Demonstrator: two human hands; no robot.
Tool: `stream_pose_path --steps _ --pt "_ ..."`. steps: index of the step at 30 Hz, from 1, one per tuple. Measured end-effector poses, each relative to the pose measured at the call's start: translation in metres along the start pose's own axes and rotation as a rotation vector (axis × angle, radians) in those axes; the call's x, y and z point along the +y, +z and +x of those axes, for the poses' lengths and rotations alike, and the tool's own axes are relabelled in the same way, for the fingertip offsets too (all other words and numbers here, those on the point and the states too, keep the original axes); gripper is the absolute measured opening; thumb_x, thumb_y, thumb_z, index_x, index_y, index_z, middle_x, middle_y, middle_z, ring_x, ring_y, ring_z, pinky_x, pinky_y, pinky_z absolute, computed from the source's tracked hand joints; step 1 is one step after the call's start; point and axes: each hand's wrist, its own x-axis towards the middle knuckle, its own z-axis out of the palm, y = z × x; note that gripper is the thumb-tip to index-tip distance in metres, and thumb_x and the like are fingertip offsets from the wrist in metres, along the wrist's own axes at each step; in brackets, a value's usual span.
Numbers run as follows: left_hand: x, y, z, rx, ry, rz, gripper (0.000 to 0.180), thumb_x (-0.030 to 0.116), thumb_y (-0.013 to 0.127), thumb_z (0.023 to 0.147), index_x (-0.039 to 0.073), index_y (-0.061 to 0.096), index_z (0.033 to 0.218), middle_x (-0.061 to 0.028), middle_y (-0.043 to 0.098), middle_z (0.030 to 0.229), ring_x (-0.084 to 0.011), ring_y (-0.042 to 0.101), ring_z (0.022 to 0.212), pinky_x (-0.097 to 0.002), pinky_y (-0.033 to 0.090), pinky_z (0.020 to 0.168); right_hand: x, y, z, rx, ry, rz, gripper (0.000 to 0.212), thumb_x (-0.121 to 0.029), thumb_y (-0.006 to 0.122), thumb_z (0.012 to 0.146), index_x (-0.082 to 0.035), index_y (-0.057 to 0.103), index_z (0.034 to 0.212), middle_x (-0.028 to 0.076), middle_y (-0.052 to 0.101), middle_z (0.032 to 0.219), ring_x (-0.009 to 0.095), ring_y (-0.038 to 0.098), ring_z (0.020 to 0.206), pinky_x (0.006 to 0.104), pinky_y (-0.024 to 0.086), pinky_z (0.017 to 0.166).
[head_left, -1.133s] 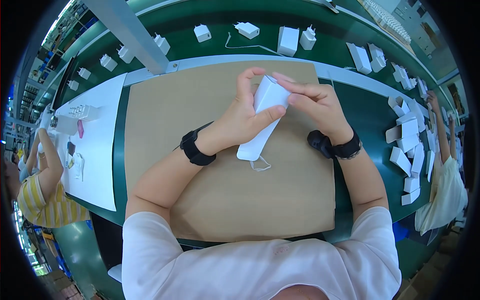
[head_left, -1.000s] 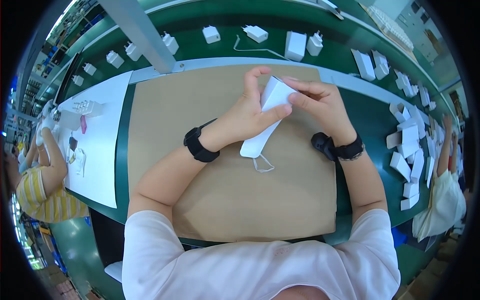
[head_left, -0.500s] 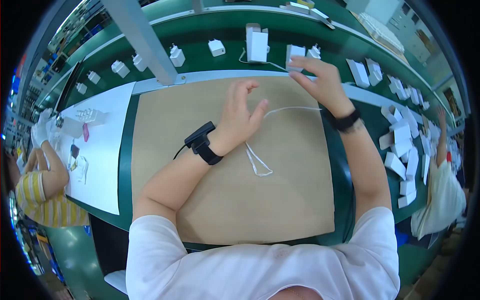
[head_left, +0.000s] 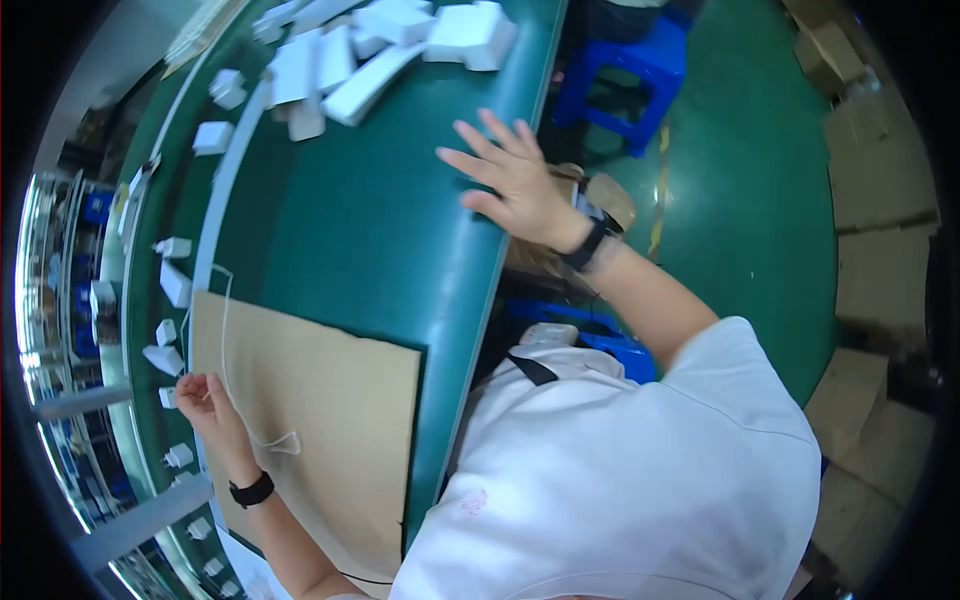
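Note:
My right hand [head_left: 515,190] is open with its fingers spread, over the right-hand edge of the green worktable [head_left: 360,220]. It holds nothing, and the closest things on the table are several small white boxes [head_left: 465,35] heaped beyond it. My left hand [head_left: 212,415], its fingers loosely bent and nothing visible in them, hovers at the left border of a brown cardboard sheet [head_left: 330,400]. A white charger plug [head_left: 168,397] stands just beyond its fingertips. A thin white cable [head_left: 226,330] runs across the cardboard beside this hand and ends in a small loop.
White plugs [head_left: 178,456] and boxes [head_left: 212,138] line a green ledge on the left, behind a pale rail [head_left: 232,180]. A grey post [head_left: 150,520] crosses at lower left. On the right are a blue stool [head_left: 625,75] and stacked cartons [head_left: 880,170].
The view has swung to the right, bringing the box heap, stool and cartons in. My right hand has left the plugs and spread its fingers by the table edge.

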Motion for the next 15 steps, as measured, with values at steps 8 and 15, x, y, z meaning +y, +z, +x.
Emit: stream_pose_path --steps 8,15 --pt "0.113 0.086 0.031 -0.236 0.492 0.163 0.034 0.014 0.062 0.085 0.001 0.046 0.113 -0.0086 0.054 0.098 -0.0153 0.054 0.085 -0.0265 0.044 0.073 0.017 0.042 -0.007 0.252 -0.117 0.090 0.036 -0.027 0.049 0.087 -0.024 0.055 0.122 0.009 0.047 0.131 0.032 0.034 0.127 0.0460 0.015 0.105" --pt "0.226 0.217 0.021 -0.422 0.788 -0.019 0.030 0.019 0.066 0.082 0.004 0.054 0.105 -0.0089 0.060 0.092 -0.0178 0.057 0.086 -0.0278 0.045 0.071 -0.008 0.051 -0.026 0.511 0.161 0.144 0.045 -0.027 0.054 0.086 -0.019 0.045 0.130 0.015 0.036 0.138 0.034 0.025 0.132 0.0447 0.017 0.107"
